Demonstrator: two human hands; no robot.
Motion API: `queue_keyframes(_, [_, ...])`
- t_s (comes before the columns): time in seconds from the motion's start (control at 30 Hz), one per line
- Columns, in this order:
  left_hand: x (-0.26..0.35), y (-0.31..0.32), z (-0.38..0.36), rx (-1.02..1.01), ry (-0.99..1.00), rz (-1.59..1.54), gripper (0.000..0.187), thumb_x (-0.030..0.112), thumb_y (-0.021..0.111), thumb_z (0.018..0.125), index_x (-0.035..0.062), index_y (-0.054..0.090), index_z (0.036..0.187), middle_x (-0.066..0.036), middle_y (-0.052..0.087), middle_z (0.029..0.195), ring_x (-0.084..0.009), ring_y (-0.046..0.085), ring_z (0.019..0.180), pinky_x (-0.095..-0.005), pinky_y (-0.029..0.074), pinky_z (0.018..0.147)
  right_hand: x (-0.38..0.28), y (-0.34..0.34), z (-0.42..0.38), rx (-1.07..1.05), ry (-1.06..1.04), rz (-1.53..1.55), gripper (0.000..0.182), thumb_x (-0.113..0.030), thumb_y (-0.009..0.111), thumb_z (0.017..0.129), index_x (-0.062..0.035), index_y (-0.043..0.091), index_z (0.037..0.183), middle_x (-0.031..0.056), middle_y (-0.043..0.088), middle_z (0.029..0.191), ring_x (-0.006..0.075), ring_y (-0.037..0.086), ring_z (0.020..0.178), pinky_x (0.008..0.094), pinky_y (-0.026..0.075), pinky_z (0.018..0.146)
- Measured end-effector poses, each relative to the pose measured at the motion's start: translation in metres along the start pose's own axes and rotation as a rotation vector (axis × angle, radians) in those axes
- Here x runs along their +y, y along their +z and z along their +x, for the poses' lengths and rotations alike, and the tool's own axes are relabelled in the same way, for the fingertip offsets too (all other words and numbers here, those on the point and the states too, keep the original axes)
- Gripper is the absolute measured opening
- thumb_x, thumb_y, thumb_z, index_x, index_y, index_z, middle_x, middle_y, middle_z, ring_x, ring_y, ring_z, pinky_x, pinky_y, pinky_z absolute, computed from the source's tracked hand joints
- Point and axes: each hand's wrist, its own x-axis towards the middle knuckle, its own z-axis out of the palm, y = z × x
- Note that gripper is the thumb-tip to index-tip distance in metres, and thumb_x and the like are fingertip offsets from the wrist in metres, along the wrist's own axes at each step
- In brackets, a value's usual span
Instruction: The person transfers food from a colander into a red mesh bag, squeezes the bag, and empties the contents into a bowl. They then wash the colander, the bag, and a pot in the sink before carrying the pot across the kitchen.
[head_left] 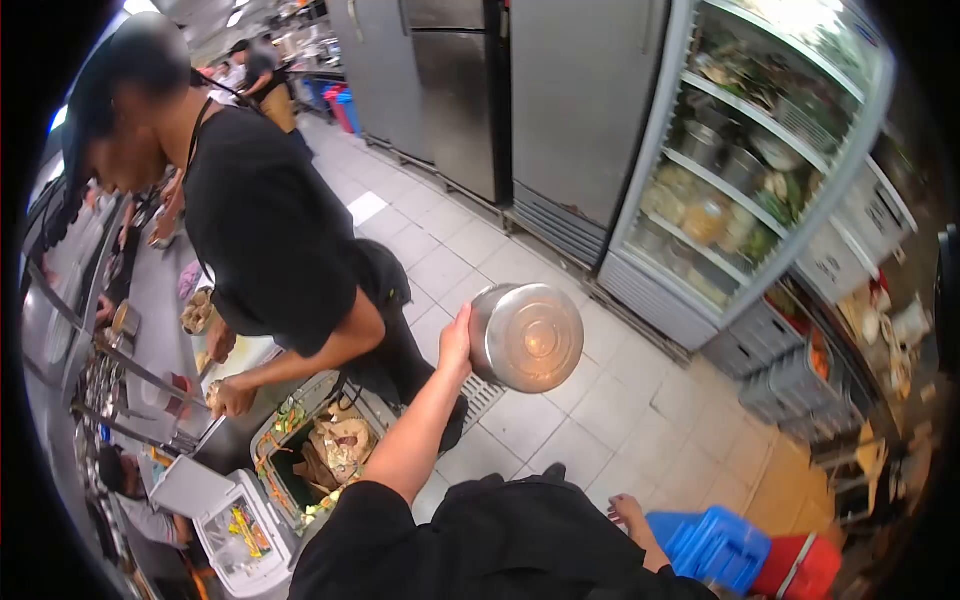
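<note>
My left hand (455, 345) is stretched out ahead and grips a round steel pot (526, 336) by its rim, tipped on its side so the shiny base faces me, above the tiled floor. My right hand (627, 508) hangs low at my side with nothing in it, just beside a blue crate (715, 545). A black sleeve covers my left upper arm.
A co-worker in black (270, 230) leans over the steel counter (150, 300) at left, hands on food. Beside them stands a waste bin (320, 450) full of scraps. A glass-door fridge (760, 170), steel fridges (460, 90), grey crates (790, 385) and a red crate (805, 570) line the right side.
</note>
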Motion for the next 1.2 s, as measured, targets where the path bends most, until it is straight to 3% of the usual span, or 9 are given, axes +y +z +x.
queue_keyframes(0.2, [0.001,-0.021,0.052,0.288,0.052,-0.206,0.05,0.042,0.06,0.095,-0.0008,0.06,0.12,-0.011,0.066,0.115,-0.0209,0.063,0.103,-0.0338,0.05,0.09,-0.221,-0.129,0.092,0.088,-0.228,-0.128,0.032,-0.025,0.053,0.093,-0.0024,0.058,0.115,0.0159,0.068,0.096,0.0251,0.07,0.073,0.0387,0.057,0.056])
queue_keyframes(0.5, [-0.05,-0.069,0.216,0.591,0.113,-0.484,0.05,0.044,0.06,0.094,0.0005,0.062,0.117,-0.011,0.065,0.116,-0.0214,0.062,0.105,-0.0347,0.048,0.092,-0.442,-0.157,0.201,-0.04,-0.295,-0.413,0.031,-0.029,0.055,0.093,-0.0037,0.059,0.111,0.0133,0.069,0.091,0.0244,0.067,0.067,0.0363,0.055,0.055])
queue_keyframes(0.63, [-0.023,-0.055,0.318,0.686,0.131,-0.548,0.043,0.047,0.064,0.091,0.0067,0.067,0.106,-0.004,0.064,0.1,-0.0167,0.059,0.09,-0.0335,0.049,0.08,-0.518,-0.168,0.237,-0.191,-0.533,-0.805,0.027,-0.027,0.058,0.089,-0.0038,0.061,0.102,0.0143,0.069,0.087,0.027,0.067,0.069,0.0383,0.054,0.057])
queue_keyframes(0.83, [0.081,-0.062,0.408,0.712,0.265,-0.618,0.059,0.046,0.059,0.094,-0.0036,0.056,0.126,-0.012,0.063,0.12,-0.022,0.059,0.11,-0.0353,0.047,0.095,-0.688,-0.165,0.33,-0.386,-1.001,-1.218,0.022,-0.024,0.061,0.083,-0.004,0.065,0.09,0.0158,0.069,0.081,0.0308,0.067,0.073,0.0415,0.052,0.061])
queue_keyframes(0.97, [0.109,-0.121,0.461,0.773,0.45,-0.682,0.059,0.046,0.057,0.096,-0.0031,0.053,0.129,-0.012,0.062,0.121,-0.023,0.059,0.113,-0.0361,0.047,0.097,-0.796,-0.121,0.498,-0.712,-1.409,-0.968,0.02,-0.023,0.063,0.073,-0.0036,0.066,0.075,0.0188,0.067,0.081,0.0392,0.065,0.079,0.0456,0.051,0.069])
queue_keyframes(1.03, [0.114,-0.158,0.476,0.843,0.475,-0.737,0.048,0.045,0.054,0.097,0.0042,0.059,0.122,-0.008,0.063,0.117,-0.0212,0.059,0.11,-0.0351,0.047,0.097,-0.864,-0.079,0.572,-0.27,-1.298,-1.635,0.018,-0.022,0.063,0.074,-0.0042,0.065,0.075,0.0184,0.068,0.082,0.0388,0.064,0.079,0.0452,0.051,0.07])
queue_keyframes(1.07, [0.103,-0.189,0.487,0.855,0.483,-0.763,0.045,0.045,0.055,0.097,0.0068,0.061,0.118,-0.006,0.064,0.114,-0.0206,0.059,0.108,-0.0356,0.046,0.097,-0.912,-0.04,0.574,-0.323,-1.08,-1.615,0.019,-0.023,0.061,0.077,-0.0043,0.062,0.083,0.0187,0.067,0.086,0.0381,0.065,0.078,0.0463,0.052,0.068])
queue_keyframes(1.13, [0.123,-0.201,0.485,1.032,0.514,-0.773,0.049,0.047,0.054,0.097,0.0049,0.06,0.122,-0.007,0.063,0.119,-0.0217,0.058,0.112,-0.0376,0.046,0.098,-0.999,0.031,0.556,-0.424,-0.369,-0.99,0.024,-0.023,0.057,0.084,-0.0046,0.057,0.099,0.0192,0.067,0.093,0.0367,0.066,0.076,0.0485,0.053,0.065])
queue_keyframes(1.2, [0.156,-0.212,0.493,1.161,0.563,-0.777,0.054,0.049,0.053,0.097,0.0033,0.057,0.127,-0.009,0.061,0.126,-0.0237,0.057,0.117,-0.0393,0.045,0.1,-1.082,0.095,0.545,-0.442,-0.177,-0.803,0.031,-0.024,0.053,0.09,-0.0048,0.051,0.115,0.0198,0.067,0.1,0.0353,0.067,0.074,0.0507,0.055,0.061])
